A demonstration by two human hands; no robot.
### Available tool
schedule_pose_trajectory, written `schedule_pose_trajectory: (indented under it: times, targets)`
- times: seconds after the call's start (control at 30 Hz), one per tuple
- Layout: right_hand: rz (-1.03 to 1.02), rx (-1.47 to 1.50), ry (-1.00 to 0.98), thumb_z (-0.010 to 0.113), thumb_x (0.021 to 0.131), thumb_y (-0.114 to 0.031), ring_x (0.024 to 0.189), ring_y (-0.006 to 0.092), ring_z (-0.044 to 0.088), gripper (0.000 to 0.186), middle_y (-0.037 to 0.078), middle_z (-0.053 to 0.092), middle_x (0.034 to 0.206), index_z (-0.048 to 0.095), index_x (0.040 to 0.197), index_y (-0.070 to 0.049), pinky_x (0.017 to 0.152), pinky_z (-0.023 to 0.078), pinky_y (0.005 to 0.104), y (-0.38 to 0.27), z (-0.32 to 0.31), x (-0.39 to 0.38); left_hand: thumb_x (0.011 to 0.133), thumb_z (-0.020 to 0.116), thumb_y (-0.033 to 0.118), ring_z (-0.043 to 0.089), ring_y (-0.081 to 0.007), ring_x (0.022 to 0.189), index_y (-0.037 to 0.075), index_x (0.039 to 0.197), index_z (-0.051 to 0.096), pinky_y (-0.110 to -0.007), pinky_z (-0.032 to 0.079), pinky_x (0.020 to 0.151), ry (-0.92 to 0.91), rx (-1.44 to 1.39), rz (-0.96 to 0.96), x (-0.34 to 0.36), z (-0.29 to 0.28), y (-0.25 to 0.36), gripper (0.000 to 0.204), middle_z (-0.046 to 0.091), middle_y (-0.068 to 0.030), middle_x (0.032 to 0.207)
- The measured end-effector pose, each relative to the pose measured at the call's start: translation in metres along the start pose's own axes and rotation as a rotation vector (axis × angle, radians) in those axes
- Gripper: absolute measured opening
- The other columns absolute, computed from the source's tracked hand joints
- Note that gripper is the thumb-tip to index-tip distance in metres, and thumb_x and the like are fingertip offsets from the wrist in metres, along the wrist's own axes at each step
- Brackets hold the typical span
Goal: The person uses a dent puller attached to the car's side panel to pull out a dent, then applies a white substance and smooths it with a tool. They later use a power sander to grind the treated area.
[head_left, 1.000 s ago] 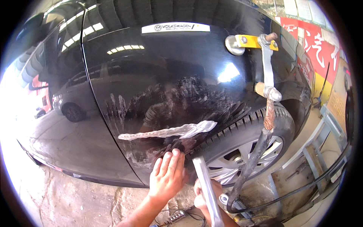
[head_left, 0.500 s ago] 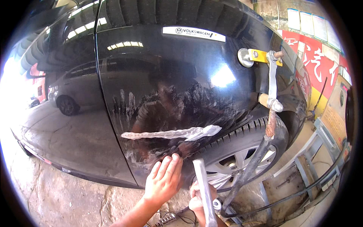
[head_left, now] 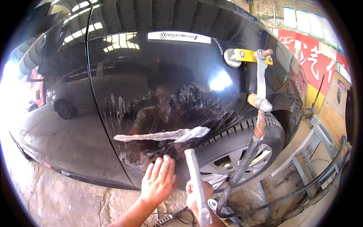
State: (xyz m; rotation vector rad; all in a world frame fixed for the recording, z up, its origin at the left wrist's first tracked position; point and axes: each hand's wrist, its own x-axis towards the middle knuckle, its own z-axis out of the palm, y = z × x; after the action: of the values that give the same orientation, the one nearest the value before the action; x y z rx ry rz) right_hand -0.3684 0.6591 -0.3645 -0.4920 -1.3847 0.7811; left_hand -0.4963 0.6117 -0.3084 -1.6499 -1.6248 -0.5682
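Observation:
A black car's rear side panel [head_left: 151, 81] fills the middle, with a pale, bare-looking strip [head_left: 159, 136] low on it and whitish smears around that. My left hand [head_left: 157, 181] lies with its fingers stretched flat against the panel below the strip. To its right, my right hand [head_left: 201, 195] is wrapped round a tool with a long grey metal bar [head_left: 194, 170]. The bar slants up in front of the hand, hiding some of its fingers. Its upper end stands near the wheel arch; whether it touches the panel I cannot tell.
A clamp with a yellow plate [head_left: 247, 55] and round disc is fixed on the panel, a thick black cable [head_left: 242, 166] hanging from it past the rear wheel [head_left: 227, 164]. A metal-framed cart [head_left: 310, 159] stands at right. A coiled spring-like part [head_left: 165, 219] lies on the concrete floor.
The whole view has shifted slightly, so the car sits farther left. The bar's upper end has risen toward the strip. My left hand keeps nearly the same place on the panel.

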Motion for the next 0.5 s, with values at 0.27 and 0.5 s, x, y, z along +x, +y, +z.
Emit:
schedule_pose_trajectory:
  times: [0.27, 0.5]
  targets:
    - [-0.085, 0.210, 0.052, 0.038, 0.085, -0.068, 0.038, 0.0102, 0.034, 0.062, 0.003, 0.037, 0.057, 0.037, 0.088, -0.005, 0.034, 0.027, 0.0238, -0.057, 0.002, 0.020, 0.070, 0.064, 0.033, 0.046, -0.0283, 0.120, 0.005, 0.123, 0.054, -0.040, 0.029, 0.104, 0.199, 0.106, 0.119, 0.077, -0.015, 0.017, 0.061, 0.047, -0.0150, 0.131]
    - [-0.079, 0.145, 0.187, 0.028, 0.089, -0.066, 0.037, 0.0103, 0.034, 0.061, 0.004, 0.035, 0.053, 0.036, 0.087, -0.005, 0.032, 0.030, 0.0230, -0.067, 0.007, 0.027, 0.083, 0.049, 0.018, 0.036, -0.0151, 0.132, 0.012, 0.129, 0.052, -0.034, 0.019, 0.112, 0.294, 0.013, 0.194, 0.127, -0.029, 0.045, 0.047, 0.043, -0.0022, 0.140]
